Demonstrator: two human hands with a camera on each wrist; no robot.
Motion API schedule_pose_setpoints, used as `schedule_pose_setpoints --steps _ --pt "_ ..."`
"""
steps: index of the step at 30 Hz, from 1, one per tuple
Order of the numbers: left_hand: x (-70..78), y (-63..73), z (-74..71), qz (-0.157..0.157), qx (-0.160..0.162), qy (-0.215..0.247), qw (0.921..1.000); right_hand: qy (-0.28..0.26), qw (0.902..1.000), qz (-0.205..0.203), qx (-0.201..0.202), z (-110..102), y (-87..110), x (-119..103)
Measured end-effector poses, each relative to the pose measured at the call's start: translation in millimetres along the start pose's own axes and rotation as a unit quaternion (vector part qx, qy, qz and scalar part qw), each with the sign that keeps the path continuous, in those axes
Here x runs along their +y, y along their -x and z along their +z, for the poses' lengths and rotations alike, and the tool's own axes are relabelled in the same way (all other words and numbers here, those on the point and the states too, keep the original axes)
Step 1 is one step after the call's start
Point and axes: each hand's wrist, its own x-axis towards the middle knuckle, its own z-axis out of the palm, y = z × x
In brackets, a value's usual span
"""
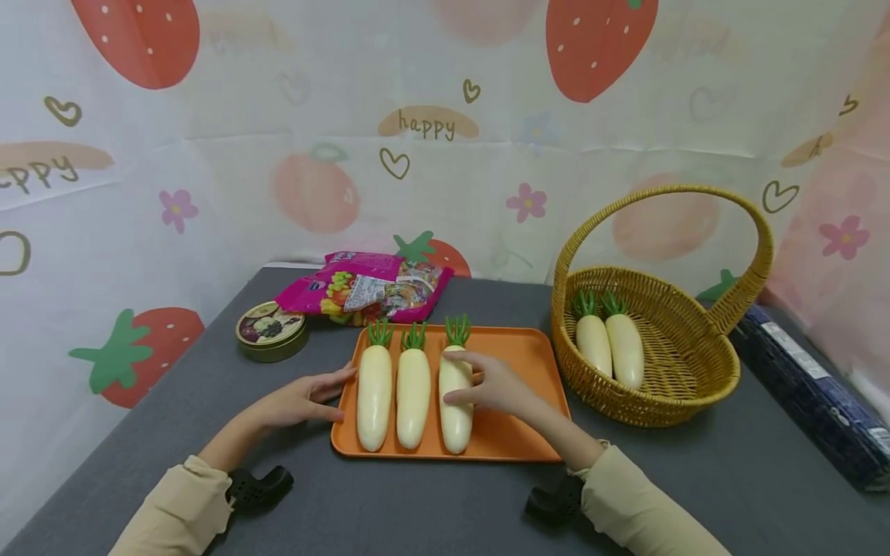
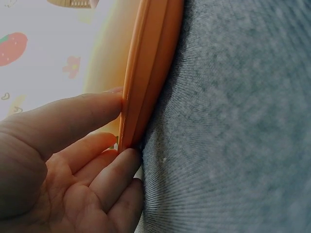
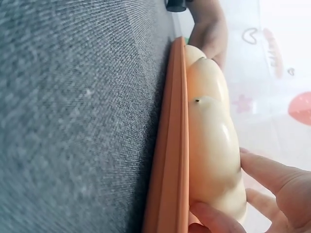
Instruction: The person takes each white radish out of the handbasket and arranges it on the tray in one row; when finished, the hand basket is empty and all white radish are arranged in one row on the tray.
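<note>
Three white radishes with green tops lie side by side on an orange tray: the left one, the middle one and the right one. My right hand holds the right radish from above, its thumb and fingers about the body. In the right wrist view this radish lies against the tray's rim. At the tray's left edge is my left hand, its thumb and fingertips spread and touching the rim.
To the right stands a wicker basket with two more radishes inside. Behind the tray lies a pink snack bag, with a round tin left of it. A long dark blue package lies at the far right.
</note>
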Motion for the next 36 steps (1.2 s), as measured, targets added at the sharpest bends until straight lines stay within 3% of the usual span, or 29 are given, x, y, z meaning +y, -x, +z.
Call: schedule_pose_setpoints --steps 6,12,30,36 --pt "-1.4 -0.6 -0.2 0.005 -0.003 0.001 1.0 0.067 0.9976 -0.013 0.011 1.4 0.3 -5.5" --pt "-0.2 -1.5 2.1 0.009 -0.006 0.0 0.9999 0.098 0.9952 0.001 0.001 2.9 -0.6 -8.8" --pt "-1.4 0.3 -1.5 -0.001 -0.005 0.0 1.0 0.105 0.9943 -0.003 -0.017 8.2 -5.3 -12.9" --pt "-0.7 0.2 -0.7 0.0 -0.005 0.003 1.0 0.083 0.9962 0.003 -0.028 9.6 -6.4 -16.2"
